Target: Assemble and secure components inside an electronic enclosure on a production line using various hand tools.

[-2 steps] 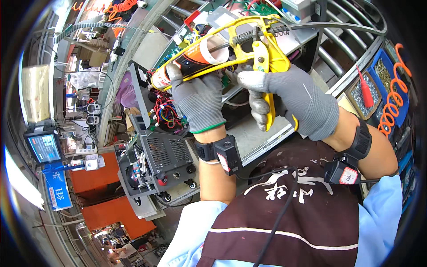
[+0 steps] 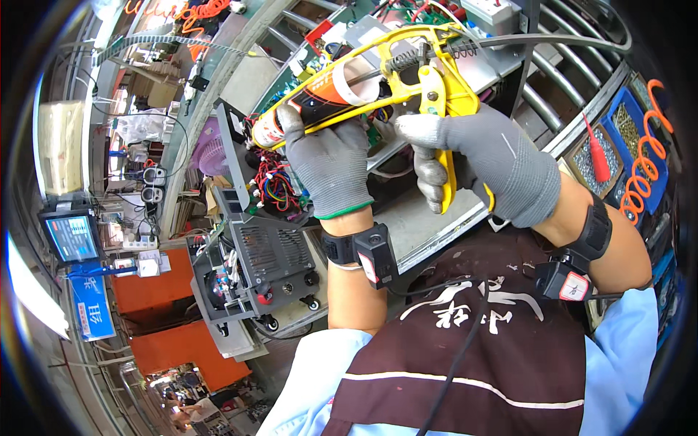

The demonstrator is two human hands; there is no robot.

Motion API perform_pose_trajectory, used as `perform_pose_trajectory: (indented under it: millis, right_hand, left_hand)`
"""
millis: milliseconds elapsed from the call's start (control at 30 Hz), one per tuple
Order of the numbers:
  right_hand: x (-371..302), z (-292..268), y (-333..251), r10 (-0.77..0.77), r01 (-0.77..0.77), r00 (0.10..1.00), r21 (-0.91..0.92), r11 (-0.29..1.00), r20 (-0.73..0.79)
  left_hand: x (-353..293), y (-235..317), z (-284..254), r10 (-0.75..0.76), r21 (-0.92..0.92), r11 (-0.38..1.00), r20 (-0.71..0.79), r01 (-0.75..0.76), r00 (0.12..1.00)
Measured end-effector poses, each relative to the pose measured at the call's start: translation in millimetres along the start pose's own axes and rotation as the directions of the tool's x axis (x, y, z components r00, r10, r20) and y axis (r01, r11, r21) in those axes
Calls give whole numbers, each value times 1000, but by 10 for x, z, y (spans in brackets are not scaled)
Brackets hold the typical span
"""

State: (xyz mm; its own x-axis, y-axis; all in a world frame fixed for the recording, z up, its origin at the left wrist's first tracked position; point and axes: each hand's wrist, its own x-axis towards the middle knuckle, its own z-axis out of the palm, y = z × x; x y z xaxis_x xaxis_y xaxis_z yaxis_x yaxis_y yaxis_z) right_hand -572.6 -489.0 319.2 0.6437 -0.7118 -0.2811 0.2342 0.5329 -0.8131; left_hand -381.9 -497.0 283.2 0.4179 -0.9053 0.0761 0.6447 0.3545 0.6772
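A yellow caulking gun (image 2: 433, 93) with an orange, black and white sealant tube (image 2: 325, 94) in its cradle lies slantwise across both hands, its front end toward the left. My left hand (image 2: 331, 166), in a grey glove, is closed around the front of the cradle and tube from below, thumb on top. My right hand (image 2: 502, 156), gloved likewise, wraps round the gun's handle and trigger. Behind the tube the plunger rod runs back through a spring. Beneath the gun, an opened machine housing shows a bundle of coloured wires (image 2: 276, 182) and green circuit boards, partly hidden by my hands.
A grey vented machine case (image 2: 269, 251) on casters stands left of my left forearm. Metal rollers (image 2: 556, 69) run along the upper right. Blue bins (image 2: 632, 123) of screws, a red-handled tool (image 2: 599, 158) and a coiled orange hose (image 2: 643, 171) are at the right. A screen (image 2: 73, 236) stands far left.
The caulking gun and both hands have shifted very slightly to the right in the picture. Both grips stay the same.
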Motion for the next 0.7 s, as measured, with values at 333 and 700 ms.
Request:
perform_pose_trajectory:
  millis: [333, 700]
  right_hand:
    - [89, 48, -160, -14, 16, 1000, -123, 992, 16]
    - [-4, 118, 1, -73, 72, 997, -55, 996, -6]
  left_hand:
    - [115, 27, -82, -39, -146, 988, 22, 41, 999]
    - [-46, 65, -28, -54, -280, 958, 16, 56, 998]
